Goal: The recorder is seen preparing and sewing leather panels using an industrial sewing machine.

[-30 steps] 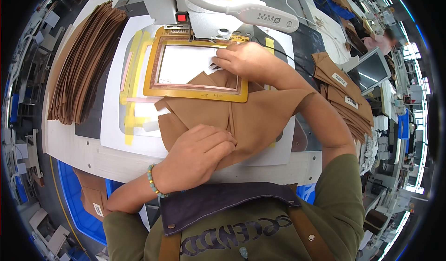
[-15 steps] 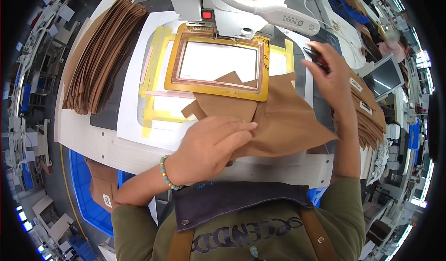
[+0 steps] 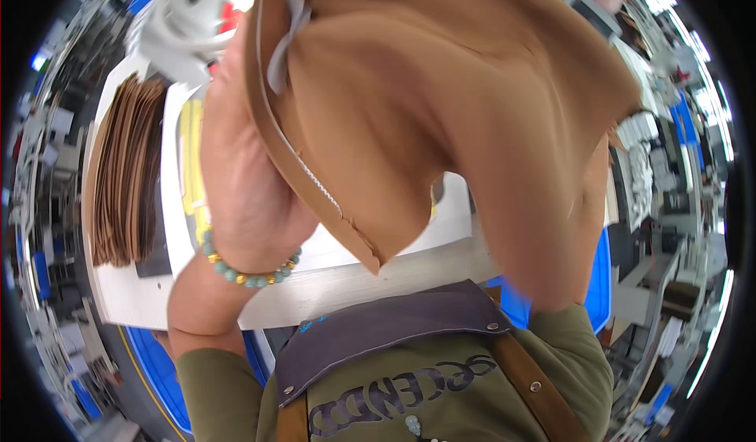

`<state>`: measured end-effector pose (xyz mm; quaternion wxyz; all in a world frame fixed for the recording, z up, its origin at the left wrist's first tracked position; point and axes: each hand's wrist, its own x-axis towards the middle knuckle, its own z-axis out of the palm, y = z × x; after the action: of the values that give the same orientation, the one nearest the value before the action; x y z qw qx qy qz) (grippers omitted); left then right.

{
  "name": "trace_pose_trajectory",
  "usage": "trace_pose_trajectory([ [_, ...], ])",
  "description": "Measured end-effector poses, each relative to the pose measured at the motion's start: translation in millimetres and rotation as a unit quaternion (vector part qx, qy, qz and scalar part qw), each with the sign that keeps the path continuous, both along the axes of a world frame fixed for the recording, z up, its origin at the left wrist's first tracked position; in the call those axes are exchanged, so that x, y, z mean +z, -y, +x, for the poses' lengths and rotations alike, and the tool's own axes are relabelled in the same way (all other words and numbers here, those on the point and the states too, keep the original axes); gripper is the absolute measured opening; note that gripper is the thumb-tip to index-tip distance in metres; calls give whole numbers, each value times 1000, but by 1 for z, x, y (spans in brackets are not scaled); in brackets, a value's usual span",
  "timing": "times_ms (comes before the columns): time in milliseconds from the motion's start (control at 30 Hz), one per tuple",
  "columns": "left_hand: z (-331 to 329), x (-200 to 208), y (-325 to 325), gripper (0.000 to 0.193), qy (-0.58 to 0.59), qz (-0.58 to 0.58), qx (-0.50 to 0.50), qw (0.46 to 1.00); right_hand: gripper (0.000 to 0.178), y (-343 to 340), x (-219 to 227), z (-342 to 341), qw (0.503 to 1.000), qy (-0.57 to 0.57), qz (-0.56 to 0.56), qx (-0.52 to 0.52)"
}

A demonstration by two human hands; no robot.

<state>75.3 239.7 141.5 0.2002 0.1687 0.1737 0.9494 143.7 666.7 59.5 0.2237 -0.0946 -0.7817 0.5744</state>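
A large piece of brown fabric [image 3: 378,119] is raised close in front of me and fills much of the upper middle. White stitching runs along its left folded edge, and a loose greyish strip [image 3: 279,60] shows near the top of that edge. My left hand [image 3: 252,174], with a beaded bracelet at the wrist, is closed on this left edge; its fingertips are partly hidden. Behind the fabric's right side, my right hand is covered and only part of the forearm [image 3: 594,206] shows. Whether it holds anything cannot be seen.
A tall stack of folded brown pieces [image 3: 126,174] stands at the left of the pale table [image 3: 315,288]. Beyond my left hand are a yellow-taped white sheet [image 3: 191,159] and a white machine [image 3: 185,40], partly covered. Blue bins [image 3: 153,371] sit below the table edge.
The brown fabric has come up off the table toward me, out of the yellow frame. My left hand has risen with it. My right hand, earlier around a small black tool, is now hidden behind it.
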Motion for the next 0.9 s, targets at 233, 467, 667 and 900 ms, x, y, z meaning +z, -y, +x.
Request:
trace_pose_trajectory([
  [233, 13, -129, -17, 43, 9, -407, 23, 913, 29, -42, 21, 75, 993, 42, 42, -100],
  [467, 39, -127, 66, 44, -392, -682, 238, 569, 28, -59, 39, 130, 878, 42, 344, -330],
  [667, 62, -140, 94, 51, -564, -717, 125, 390, 31, -12, 8, 90, 947, 118, 298, -25],
  [900, 42, -100, 26, 47, -551, -665, 215, 456, 41, 67, 5, -1, 947, -4, 305, 105],
])
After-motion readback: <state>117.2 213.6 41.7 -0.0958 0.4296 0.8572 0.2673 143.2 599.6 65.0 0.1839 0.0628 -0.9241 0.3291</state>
